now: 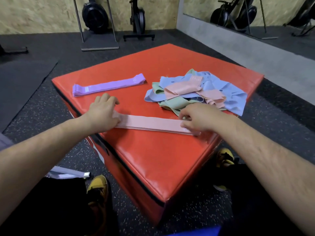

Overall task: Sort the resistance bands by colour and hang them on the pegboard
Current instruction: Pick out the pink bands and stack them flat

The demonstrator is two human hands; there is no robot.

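Left hand (104, 114) palm down, pressing left end of pink bands (153, 124). Right hand (199, 118) pinching right end with curled fingertips. Tip imo: keep light tension between ends, square up edges, smooth flat before letting go, else stack probably slides. Pink bands = thin layered strip, matte, centre of frame on red box (153, 167). Purple bands (109, 85) stacked neat, upper left. Pile (196, 92) blue/green/pink tangled, right of centre. Pegboard not visible.
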